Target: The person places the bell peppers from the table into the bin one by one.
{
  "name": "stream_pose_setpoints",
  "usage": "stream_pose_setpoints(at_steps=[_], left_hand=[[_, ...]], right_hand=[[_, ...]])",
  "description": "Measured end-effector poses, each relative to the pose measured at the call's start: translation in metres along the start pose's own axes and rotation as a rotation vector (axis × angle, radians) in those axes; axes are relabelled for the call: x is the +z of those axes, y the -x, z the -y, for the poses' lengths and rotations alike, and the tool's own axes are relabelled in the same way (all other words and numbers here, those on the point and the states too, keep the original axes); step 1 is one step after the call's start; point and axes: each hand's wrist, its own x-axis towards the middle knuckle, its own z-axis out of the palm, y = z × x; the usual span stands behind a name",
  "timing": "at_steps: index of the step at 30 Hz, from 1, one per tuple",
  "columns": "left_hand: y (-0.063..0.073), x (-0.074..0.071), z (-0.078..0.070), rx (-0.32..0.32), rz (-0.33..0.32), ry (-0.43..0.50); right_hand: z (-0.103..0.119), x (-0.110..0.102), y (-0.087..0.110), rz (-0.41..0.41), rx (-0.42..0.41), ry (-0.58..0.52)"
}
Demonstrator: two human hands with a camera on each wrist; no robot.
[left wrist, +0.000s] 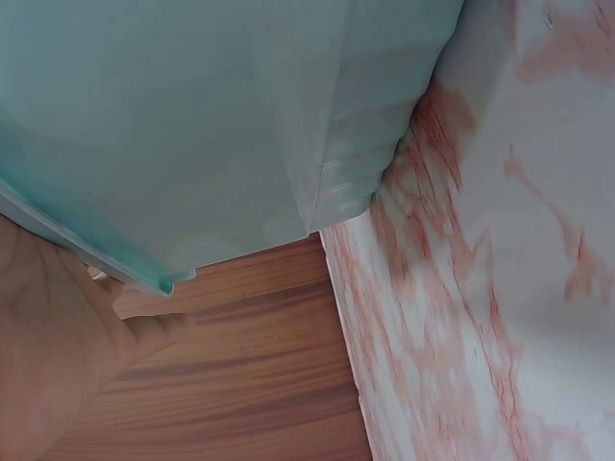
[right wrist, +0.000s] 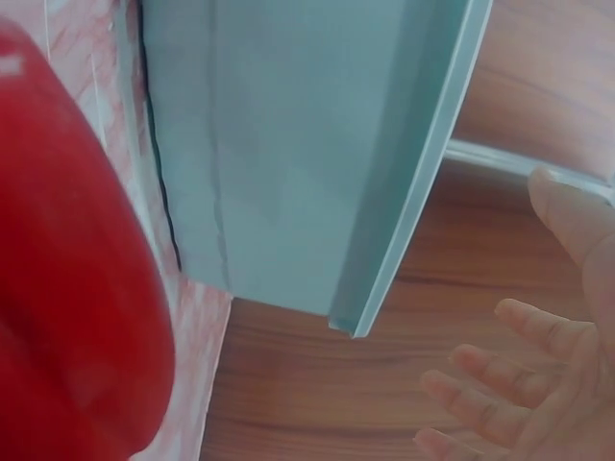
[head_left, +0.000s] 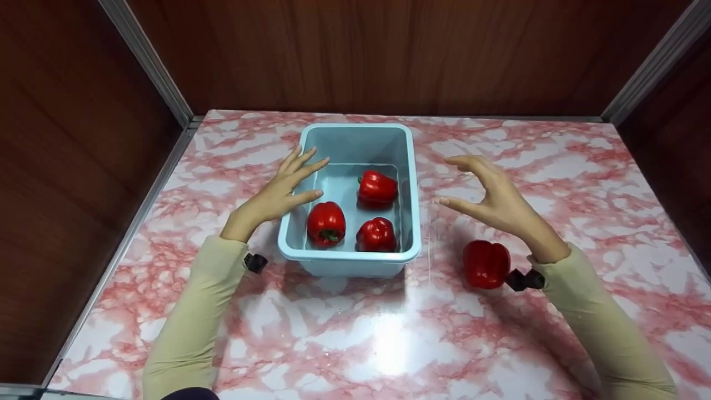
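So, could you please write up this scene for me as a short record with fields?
Container: pale blue bin, on the marbled table
Inside: near-left pepper, near-right pepper, rear pepper; all red
Outside: fourth red pepper, right of the bin, on the table
Left grip: at the bin's left rim, holding nothing; contact unclear
Right grip: right of the bin, above the table, holding nothing

The container (head_left: 350, 256) was set on the table (head_left: 333, 344), before the rear panel (head_left: 377, 55). Inside, a first pepper (head_left: 326, 221) was placed front left, a second pepper (head_left: 376, 235) front right, a third pepper (head_left: 377, 189) behind the second. A fourth pepper (head_left: 486, 264) was located outside, to the right. The left hand (head_left: 280, 191) was positioned at the left rim, the right hand (head_left: 497, 200) right of the container.
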Motion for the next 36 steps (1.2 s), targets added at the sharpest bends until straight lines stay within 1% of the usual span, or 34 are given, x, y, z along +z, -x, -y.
stream_pose_setpoints(at_steps=[5,12,18,27,36], left_hand=[[0.0,-0.0001,-0.0005,-0.004,0.005,0.003],[0.0005,-0.0007,-0.003,-0.014,-0.002,0.002],[0.0008,-0.0002,-0.0023,-0.012,-0.001,0.017],[0.0005,0.0008,-0.0017,-0.002,-0.011,0.012],[0.0004,0.0,-0.0014,-0.004,-0.008,0.008]], right_hand=[[-0.0023,0.0003,0.0019,0.014,0.023,0.003],[-0.0049,0.0003,0.0029,0.001,-0.021,0.003],[-0.0055,0.0006,0.0063,0.008,-0.01,-0.004],[-0.0061,0.0011,0.0085,0.012,0.006,-0.003],[-0.0072,0.0028,0.0101,0.015,0.013,-0.018]])
